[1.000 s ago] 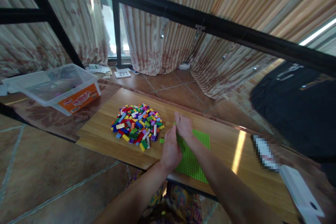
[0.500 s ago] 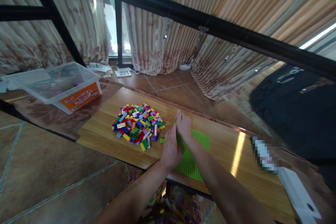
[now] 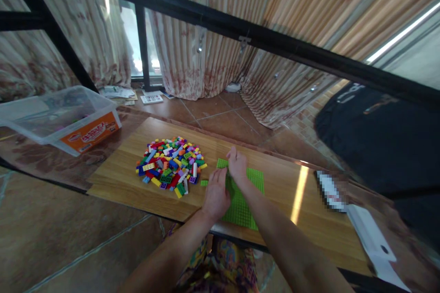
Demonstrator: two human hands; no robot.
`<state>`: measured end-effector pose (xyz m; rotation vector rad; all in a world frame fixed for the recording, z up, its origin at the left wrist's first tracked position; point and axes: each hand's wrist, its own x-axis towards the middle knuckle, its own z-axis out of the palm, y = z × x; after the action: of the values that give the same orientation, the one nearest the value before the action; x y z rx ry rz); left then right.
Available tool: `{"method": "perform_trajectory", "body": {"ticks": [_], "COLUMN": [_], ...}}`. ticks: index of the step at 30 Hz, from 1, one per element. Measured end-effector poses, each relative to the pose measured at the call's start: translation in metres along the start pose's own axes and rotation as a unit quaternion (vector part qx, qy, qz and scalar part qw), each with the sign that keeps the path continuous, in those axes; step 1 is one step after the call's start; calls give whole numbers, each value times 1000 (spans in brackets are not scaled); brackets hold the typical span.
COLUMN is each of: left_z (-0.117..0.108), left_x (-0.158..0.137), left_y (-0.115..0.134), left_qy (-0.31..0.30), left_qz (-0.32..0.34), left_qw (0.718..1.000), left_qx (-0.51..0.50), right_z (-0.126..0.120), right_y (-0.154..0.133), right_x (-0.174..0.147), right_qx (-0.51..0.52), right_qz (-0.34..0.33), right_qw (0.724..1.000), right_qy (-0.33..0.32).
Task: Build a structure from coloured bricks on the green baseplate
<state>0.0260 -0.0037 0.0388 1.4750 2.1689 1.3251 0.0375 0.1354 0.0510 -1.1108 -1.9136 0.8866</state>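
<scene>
A green studded baseplate lies on the wooden board in front of me. At its left edge rests my left hand, fingers stretched out and close together. My right hand is above the plate's far part, its fingers curled in; whatever they may hold is hidden. Both hands are close side by side, with a strip of plate showing between the fingertips. A small green brick lies on the board just left of my left hand. Farther left is a heap of mixed toy bricks in many colours.
The wooden board carries these things. A clear plastic box with an orange label stands at the left. On the right are a blurred-out item and a white object. A black metal bar crosses beyond the board.
My fingertips have drawn slightly apart, and the plate's far left corner shows between and beyond them. The whole view has shifted, so everything sits farther left.
</scene>
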Motion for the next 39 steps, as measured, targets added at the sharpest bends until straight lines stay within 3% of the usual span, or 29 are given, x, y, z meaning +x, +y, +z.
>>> {"method": "perform_trajectory", "body": {"ticks": [4,8,11,14,19,27,39], "left_z": [-2,-4,-4,-5,-6,-3,0], "left_x": [0,0,-1,-2,-2,-2,2], "left_y": [3,6,7,8,9,9,21], "left_qy": [-41,-82,-97,-111,-125,-111,-154], "left_qz": [32,64,71,80,84,82,67], "left_qw": [998,990,984,980,977,975,959], "left_qx": [41,96,128,142,149,173,227], "right_z": [-18,-65,-99,-116,-114,-104,-110], "right_y": [-4,-4,7,25,47,48,49], "right_x": [10,0,-33,-72,-97,-58,-42], "right_qx": [46,65,-7,-111,-183,-167,-148], "right_qz": [37,44,1,-49,-102,-101,-73], "right_qw": [997,994,1000,990,974,973,968], "right_qy": [47,72,-3,-76,-91,-125,-191]}}
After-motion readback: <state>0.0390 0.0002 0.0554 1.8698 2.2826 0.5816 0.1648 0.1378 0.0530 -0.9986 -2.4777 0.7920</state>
